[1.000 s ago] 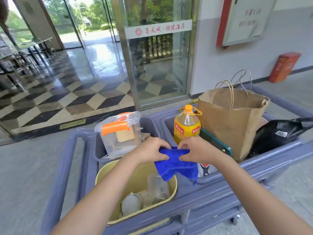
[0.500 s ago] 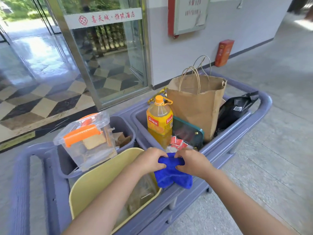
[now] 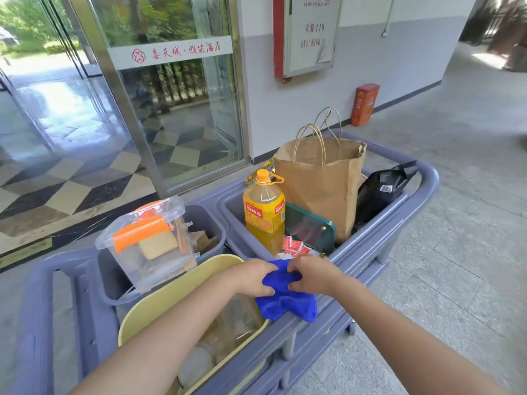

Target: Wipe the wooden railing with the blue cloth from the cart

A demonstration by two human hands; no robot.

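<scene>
Both hands point(image 3: 281, 276) pinching blue cloth point(image 3: 286, 302) above cart point(image 3: 370, 253) rim (loose corner dangling); risking snagging yellow bin point(image 3: 171, 292) beside it.

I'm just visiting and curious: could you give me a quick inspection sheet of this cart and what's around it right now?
Surface: grey-blue plastic cart, bins full.
Job's things: blue fluffy cloth held above the cart's near edge; wooden railing not clearly seen.
Clutter: orange juice bottle, brown paper bag, black plastic bag, clear lidded box with orange handle, yellow tub.
Hands: left hand and right hand both pinch the cloth.
Cables: nothing seen.
Surroundings: glass door, red floor box, grey tiled floor.
</scene>
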